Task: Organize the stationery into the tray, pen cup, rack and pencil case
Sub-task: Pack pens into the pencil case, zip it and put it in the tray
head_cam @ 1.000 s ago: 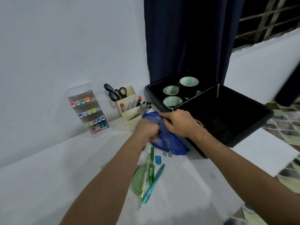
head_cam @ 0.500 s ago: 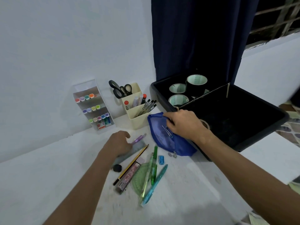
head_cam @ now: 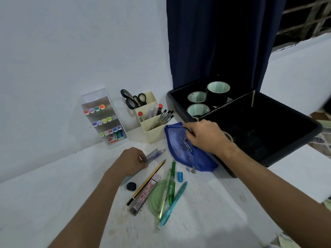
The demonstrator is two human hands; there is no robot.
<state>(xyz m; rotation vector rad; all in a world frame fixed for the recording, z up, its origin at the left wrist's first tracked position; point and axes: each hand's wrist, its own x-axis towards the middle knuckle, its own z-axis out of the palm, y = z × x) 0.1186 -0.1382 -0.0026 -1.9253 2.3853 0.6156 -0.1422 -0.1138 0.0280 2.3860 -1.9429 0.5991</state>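
left hand (head_cam: 131, 161) now pinches purple pen (head_cam: 155, 153) on white table (head_cam: 53, 194); right hand (head_cam: 204, 136) grips pencil case (head_cam: 180, 149).

White wall (head_cam: 71, 51) behind, plain, evenly lit — bluish cast. White table (head_cam: 44, 194) meets it at a straight edge; surface lightly speckled and scuffed. Dark navy curtain (head_cam: 215, 42) hangs at right, down to table level. Window (head_cam: 308, 17) with bars at top right — dark outside. White sill (head_cam: 295, 65) below it. Patterned floor (head_cam: 320, 140) at far right.
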